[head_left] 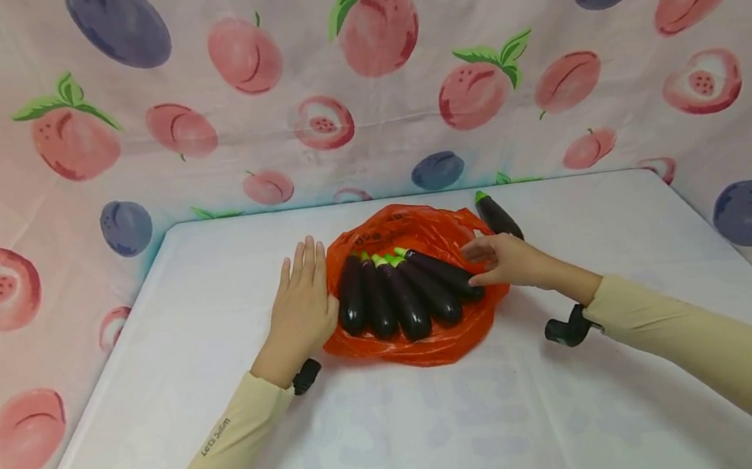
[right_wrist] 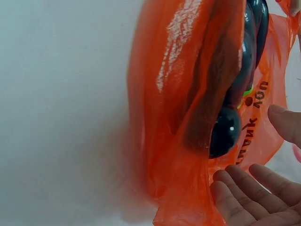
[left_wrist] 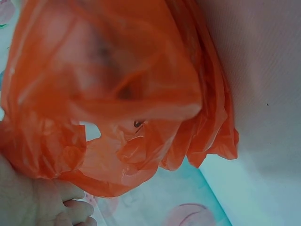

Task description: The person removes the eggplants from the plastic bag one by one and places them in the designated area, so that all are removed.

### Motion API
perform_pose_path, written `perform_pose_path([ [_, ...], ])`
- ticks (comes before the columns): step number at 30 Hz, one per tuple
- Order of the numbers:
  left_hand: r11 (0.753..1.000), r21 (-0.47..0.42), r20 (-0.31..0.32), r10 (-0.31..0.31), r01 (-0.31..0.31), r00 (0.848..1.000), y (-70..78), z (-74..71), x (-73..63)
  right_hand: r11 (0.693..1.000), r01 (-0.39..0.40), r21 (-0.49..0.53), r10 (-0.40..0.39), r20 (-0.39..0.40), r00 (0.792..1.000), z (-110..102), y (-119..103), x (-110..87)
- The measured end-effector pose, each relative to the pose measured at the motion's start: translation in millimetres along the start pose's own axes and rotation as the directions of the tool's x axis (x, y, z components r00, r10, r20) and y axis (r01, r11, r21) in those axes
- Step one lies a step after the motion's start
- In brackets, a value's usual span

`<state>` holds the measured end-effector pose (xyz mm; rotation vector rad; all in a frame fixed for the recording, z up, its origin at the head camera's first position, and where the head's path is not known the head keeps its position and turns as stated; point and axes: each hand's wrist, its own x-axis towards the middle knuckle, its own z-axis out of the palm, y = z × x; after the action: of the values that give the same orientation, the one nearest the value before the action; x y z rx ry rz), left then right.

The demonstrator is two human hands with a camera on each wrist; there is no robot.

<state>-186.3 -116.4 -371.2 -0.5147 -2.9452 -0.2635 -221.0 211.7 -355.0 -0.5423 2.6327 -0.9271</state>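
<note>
An orange plastic bag [head_left: 427, 350] lies spread open on the table, with several dark eggplants [head_left: 405, 302] fanned side by side in it, green stem ends toward the back. My left hand [head_left: 302, 300], fingers straight and together, rests against the bag's left side. In the left wrist view the bag [left_wrist: 141, 75] bulges above that hand's curved fingertips [left_wrist: 80, 209]. At the bag's right edge is my right hand [head_left: 508, 261], thumb apart from the fingers. The right wrist view shows its palm up, fingertips right at the bag's rim, near one eggplant's rounded end [right_wrist: 225, 132].
One more eggplant [head_left: 498, 217] lies outside the bag at the back right, partly behind the right hand. A white table [head_left: 445, 431] carries everything. A fruit-patterned cloth [head_left: 196, 60] hangs behind it. Black wrist cameras [head_left: 567, 328] hang under both wrists.
</note>
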Motion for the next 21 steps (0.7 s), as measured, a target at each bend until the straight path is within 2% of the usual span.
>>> perform_pose_path([
  [11, 1.000, -0.004, 0.001, -0.005, 0.005, 1.000, -1.0, 2.3, 1.7, 1.000, 0.007, -0.021, -0.007, 0.014, 1.000, 10, 13, 6.5],
  [21, 1.000, 0.000, 0.006, -0.010, 0.010, 1.000, -2.4, 2.4, 1.5, 0.995, -0.057, -0.083, 0.061, 0.054, 0.997, 17, 15, 11.7],
])
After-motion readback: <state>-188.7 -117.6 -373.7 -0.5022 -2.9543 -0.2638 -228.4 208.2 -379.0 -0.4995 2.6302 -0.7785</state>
